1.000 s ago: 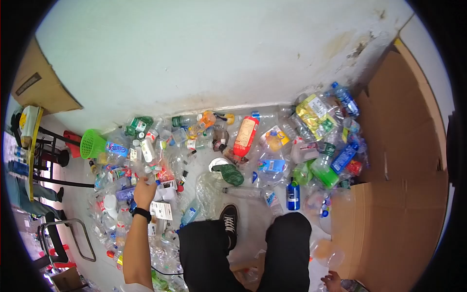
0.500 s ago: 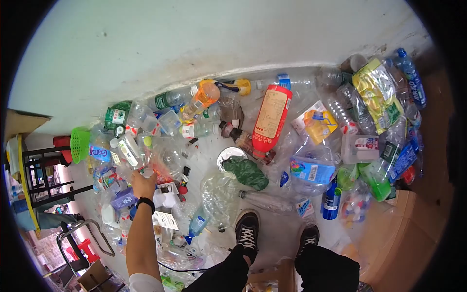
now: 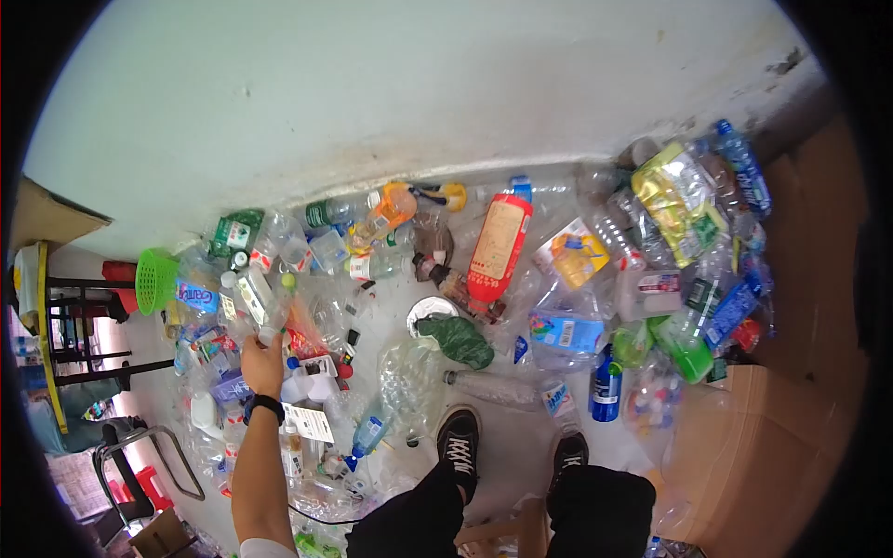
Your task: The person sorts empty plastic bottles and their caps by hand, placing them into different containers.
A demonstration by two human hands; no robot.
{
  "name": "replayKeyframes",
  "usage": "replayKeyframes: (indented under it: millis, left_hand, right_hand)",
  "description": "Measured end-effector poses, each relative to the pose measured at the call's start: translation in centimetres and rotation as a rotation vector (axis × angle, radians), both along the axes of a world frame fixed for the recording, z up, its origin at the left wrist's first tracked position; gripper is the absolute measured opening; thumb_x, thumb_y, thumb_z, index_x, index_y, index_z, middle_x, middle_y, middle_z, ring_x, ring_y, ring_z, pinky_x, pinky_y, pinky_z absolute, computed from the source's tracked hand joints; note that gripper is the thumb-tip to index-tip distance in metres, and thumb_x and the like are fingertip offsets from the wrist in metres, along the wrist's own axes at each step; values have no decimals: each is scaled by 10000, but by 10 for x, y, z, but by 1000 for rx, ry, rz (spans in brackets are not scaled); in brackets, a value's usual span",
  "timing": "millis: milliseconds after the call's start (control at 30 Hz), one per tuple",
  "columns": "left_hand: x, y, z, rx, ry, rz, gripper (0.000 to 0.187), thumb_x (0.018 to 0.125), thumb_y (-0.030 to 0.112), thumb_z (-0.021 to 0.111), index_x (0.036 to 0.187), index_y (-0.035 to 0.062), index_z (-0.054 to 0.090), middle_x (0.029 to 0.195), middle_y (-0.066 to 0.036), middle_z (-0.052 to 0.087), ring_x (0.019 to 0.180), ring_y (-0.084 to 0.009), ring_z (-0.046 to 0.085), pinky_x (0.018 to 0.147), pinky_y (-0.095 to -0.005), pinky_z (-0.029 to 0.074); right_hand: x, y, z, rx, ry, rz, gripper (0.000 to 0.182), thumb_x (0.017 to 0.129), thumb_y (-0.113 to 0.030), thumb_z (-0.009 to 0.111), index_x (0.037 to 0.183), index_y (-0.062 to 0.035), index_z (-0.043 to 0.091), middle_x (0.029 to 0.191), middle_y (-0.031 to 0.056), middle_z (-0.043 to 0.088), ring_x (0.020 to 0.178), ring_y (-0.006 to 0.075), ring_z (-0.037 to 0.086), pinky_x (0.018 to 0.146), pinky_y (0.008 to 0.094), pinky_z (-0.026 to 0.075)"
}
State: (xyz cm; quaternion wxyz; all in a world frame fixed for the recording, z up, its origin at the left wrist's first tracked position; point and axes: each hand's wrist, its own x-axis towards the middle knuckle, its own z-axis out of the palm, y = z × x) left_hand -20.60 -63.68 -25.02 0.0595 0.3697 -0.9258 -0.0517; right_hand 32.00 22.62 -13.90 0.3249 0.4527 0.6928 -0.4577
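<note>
My left hand (image 3: 261,363), with a black watch on the wrist, reaches into a heap of empty plastic bottles on the floor. Its fingers close on a clear bottle (image 3: 262,312) with a white label and white cap, which stands out of the pile. Around it lie a blue-labelled bottle (image 3: 193,298), a white jug (image 3: 307,381) and a small blue-capped bottle (image 3: 366,433). My right hand is out of view. My two black shoes (image 3: 458,440) stand at the heap's near edge.
A tall red bottle (image 3: 498,246), a dark green crushed bag (image 3: 458,339), a blue bottle (image 3: 606,383) and several more bottles cover the floor up to the pale wall (image 3: 419,84). A green basket (image 3: 154,279) and black stool frame stand left. Cardboard (image 3: 772,418) lies right.
The view has tilted down and back, and my legs have shifted. My left hand has stayed on the clear bottle in the pile and drawn slightly nearer.
</note>
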Motion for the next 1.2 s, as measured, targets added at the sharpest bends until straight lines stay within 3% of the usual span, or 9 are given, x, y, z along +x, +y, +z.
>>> replayKeyframes:
  millis: [33,67,167,267,300,567,733,1000,1200]
  left_hand:
    - [-1,4,18,-1,-26,-24,469,803,396,765,1039,2,673,912,-183,700,842,-377,677,750,-453,520]
    - [-2,8,36,12,14,-69,436,807,386,766,1004,5,686,872,-172,704,804,-366,682,727,-443,522]
    - [1,26,96,95,-11,-176,425,797,380,775,974,2,696,839,-170,707,786,-359,686,695,-437,522]
    - [3,57,159,281,36,-282,421,800,366,786,953,-17,700,743,-121,683,667,-253,667,616,-381,509]
    - [4,77,189,429,31,-288,414,805,351,790,948,-26,697,709,-98,666,628,-203,651,591,-354,502]
    - [32,305,371,977,-64,-614,243,871,210,767,961,-4,695,776,-19,664,645,-87,621,543,-239,485]
    - [74,432,386,914,-152,-1015,330,838,275,789,951,-29,729,704,-35,665,629,-114,627,573,-278,483]
    - [141,537,379,767,-162,-1442,461,817,454,755,887,-1,722,736,-159,677,686,-345,675,622,-413,519]
    - [186,560,367,715,-21,-1708,393,889,394,700,991,15,684,861,-161,656,827,-359,658,679,-444,523]
  right_hand:
    - [28,15,-16,-147,182,-169,467,916,-143,685,1325,-32,489,1075,87,604,916,198,577,788,321,537]
    - [53,29,-31,127,29,132,465,915,-129,693,1322,-38,488,1100,86,594,969,190,569,819,334,550]
    - [3,5,-29,245,184,225,446,916,-136,695,1307,-34,507,1104,102,600,981,187,577,833,361,560]
    - [-65,-5,-17,24,303,-332,399,921,-143,682,1272,-7,551,1116,121,605,1011,223,604,848,384,553]
    - [-135,-49,33,323,397,238,626,795,-74,766,1353,17,499,1158,175,639,986,225,649,833,346,561]
    - [-298,-119,179,557,1012,482,492,803,-198,807,1230,-20,639,1175,185,664,1103,351,640,957,413,516]
    - [-317,-152,243,633,1377,641,680,735,-326,869,1283,-25,600,1241,167,631,1151,343,585,969,439,460]
    - [-260,-134,236,744,1274,653,648,735,-368,859,1236,-35,618,1111,129,624,1040,327,566,873,417,430]
    - [-212,-115,217,690,1169,584,558,767,-358,840,1185,-42,650,1013,105,647,978,314,591,869,399,421]
